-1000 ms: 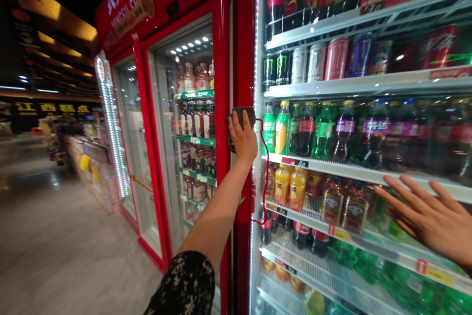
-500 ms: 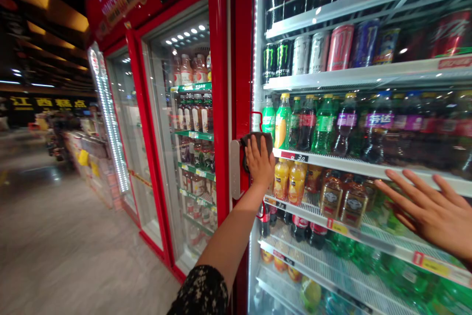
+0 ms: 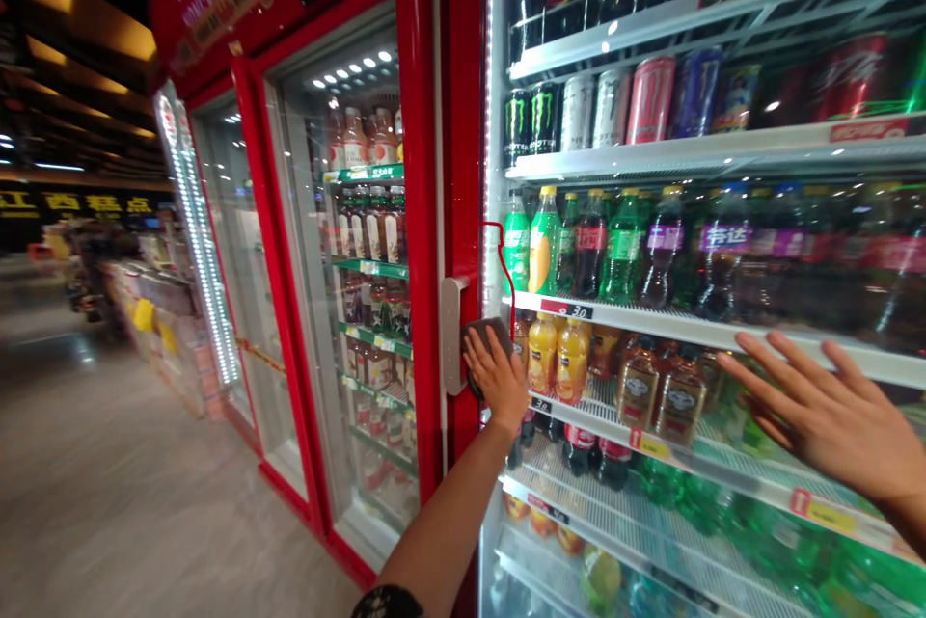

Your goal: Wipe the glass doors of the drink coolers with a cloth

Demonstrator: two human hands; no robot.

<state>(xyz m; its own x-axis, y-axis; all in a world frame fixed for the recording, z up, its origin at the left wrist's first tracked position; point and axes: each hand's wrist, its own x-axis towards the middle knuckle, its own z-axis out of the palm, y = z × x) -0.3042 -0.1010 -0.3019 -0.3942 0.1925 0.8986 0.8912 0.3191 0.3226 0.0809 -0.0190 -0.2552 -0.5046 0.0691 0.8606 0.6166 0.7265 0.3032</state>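
Observation:
My left hand point(image 3: 498, 380) lies flat over a dark grey-brown cloth point(image 3: 496, 325), fingers spread, holding it against the glass door's left edge. Just left of the cloth is a pale grey door handle point(image 3: 453, 336) on the red frame. My right hand point(image 3: 831, 411) is at the right, fingers stretched apart with nothing in them, in front of the drinks shelves; whether the palm touches the glass I cannot tell. Behind the hands are orange juice bottles point(image 3: 557, 360) and brown-labelled bottles point(image 3: 660, 391). A red outline point(image 3: 513, 285) runs on the glass near the cloth.
Soda bottles point(image 3: 622, 247) and drink cans point(image 3: 612, 107) fill the shelves above. To the left, a second red fridge point(image 3: 420, 213) with glass doors holds more bottles. Grey floor point(image 3: 145, 502) stretches beside it, past stacked boxes point(image 3: 159, 319).
My left hand has slid the cloth downward along the door edge beside the handle. My right hand keeps its spread pose. The view has shifted slightly.

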